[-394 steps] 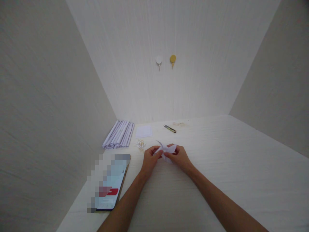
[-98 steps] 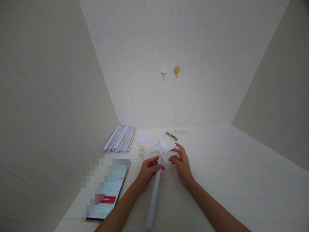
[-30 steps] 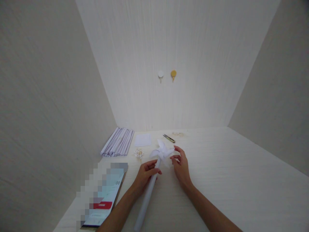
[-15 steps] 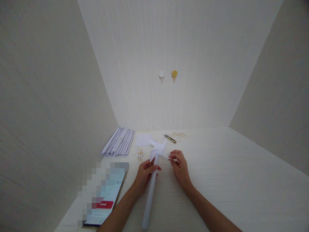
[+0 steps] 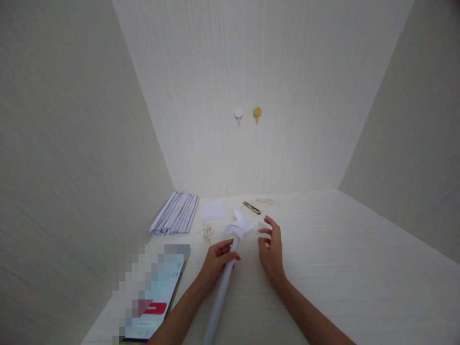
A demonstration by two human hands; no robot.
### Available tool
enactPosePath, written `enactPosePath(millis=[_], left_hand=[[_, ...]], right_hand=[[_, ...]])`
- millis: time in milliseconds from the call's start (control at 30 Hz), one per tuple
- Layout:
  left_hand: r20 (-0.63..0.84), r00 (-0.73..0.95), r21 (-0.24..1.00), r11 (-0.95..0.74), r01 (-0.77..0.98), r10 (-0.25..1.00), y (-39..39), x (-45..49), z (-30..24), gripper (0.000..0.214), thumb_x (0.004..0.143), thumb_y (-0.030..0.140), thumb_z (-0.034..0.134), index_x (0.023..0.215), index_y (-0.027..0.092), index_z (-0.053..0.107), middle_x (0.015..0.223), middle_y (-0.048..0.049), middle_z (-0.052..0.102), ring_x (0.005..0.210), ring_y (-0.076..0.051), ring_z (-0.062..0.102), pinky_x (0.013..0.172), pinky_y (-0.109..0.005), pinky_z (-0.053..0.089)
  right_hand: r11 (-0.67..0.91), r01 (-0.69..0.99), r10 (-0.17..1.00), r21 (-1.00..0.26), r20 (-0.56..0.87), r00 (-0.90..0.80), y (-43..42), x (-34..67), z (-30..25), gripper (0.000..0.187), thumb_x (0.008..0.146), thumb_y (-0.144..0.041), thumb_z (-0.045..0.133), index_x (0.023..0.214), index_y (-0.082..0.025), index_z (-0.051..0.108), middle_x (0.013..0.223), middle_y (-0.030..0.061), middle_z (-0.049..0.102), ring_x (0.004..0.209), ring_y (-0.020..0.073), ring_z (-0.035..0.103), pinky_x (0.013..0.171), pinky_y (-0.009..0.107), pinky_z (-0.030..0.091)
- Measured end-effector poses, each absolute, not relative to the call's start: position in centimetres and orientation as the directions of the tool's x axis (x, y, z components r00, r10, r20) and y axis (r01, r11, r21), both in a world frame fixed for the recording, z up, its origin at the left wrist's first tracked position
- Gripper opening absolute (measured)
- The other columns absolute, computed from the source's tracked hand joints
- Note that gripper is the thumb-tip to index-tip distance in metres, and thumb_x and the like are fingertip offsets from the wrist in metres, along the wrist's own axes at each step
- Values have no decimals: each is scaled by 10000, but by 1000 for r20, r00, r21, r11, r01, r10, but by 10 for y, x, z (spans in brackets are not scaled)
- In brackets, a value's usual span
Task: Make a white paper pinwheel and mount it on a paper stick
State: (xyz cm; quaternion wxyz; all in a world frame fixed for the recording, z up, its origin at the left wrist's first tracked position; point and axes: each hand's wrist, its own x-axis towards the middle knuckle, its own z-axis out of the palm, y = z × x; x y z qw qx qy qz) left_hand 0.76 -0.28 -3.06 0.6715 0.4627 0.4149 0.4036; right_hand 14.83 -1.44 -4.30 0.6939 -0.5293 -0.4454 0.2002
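Observation:
A white paper pinwheel (image 5: 240, 229) sits at the top end of a pale tube that serves as its stick (image 5: 222, 292). My left hand (image 5: 216, 261) is closed around this stick just below the blades. The stick slants down toward me, and its lower end runs out of the picture. To the right of the blades, my right hand (image 5: 271, 249) is open with fingers curved and apart, holding nothing. One faint, blurred blade points toward its fingertips.
Several rolled white paper tubes (image 5: 176, 213) lie at the left wall, beside a flat white sheet (image 5: 212, 210). Small white-headed pins (image 5: 207, 231) form a pile. Thread snips (image 5: 251, 207) lie at the back. A phone-like screen (image 5: 158, 292) is front left. Two hooks, white (image 5: 238, 113) and yellow (image 5: 257, 112), hang on the wall.
My right hand has moved off the blade it was touching, and its fingers have spread. The pinwheel's blades have turned to a different angle. My left hand still holds the stick.

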Motion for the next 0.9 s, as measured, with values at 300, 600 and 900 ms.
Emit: enactPosePath(millis=[300, 600, 900], left_hand=[[-110, 390, 983, 159, -95, 914, -2, 8, -36, 461, 538, 231, 636, 969, 92, 551, 574, -14, 608, 440, -77, 448, 447, -201, 324], [-83, 445, 993, 112, -40, 892, -4, 9, -33, 423, 522, 229, 647, 920, 102, 581, 583, -15, 614, 535, -119, 519, 508, -213, 340], [-84, 458, 994, 104, -19, 885, -2, 10, -35, 419, 506, 227, 656, 904, 110, 591, 588, -10, 607, 530, -112, 510, 519, -214, 334]], right_hand=[[158, -671, 962, -724, -41, 270, -5, 143, -46, 437, 626, -262, 583, 991, -300, 346, 769, -41, 572, 656, 114, 553, 626, 274, 436], [100, -737, 977, -669, -75, 201, -3, 143, -47, 440, 492, -144, 689, 868, -200, 469, 643, -41, 616, 572, 105, 558, 559, 224, 429], [90, -756, 980, -648, -79, 184, -2, 146, -46, 385, 463, -116, 687, 788, -198, 497, 583, -59, 595, 523, 101, 538, 520, 222, 415]])
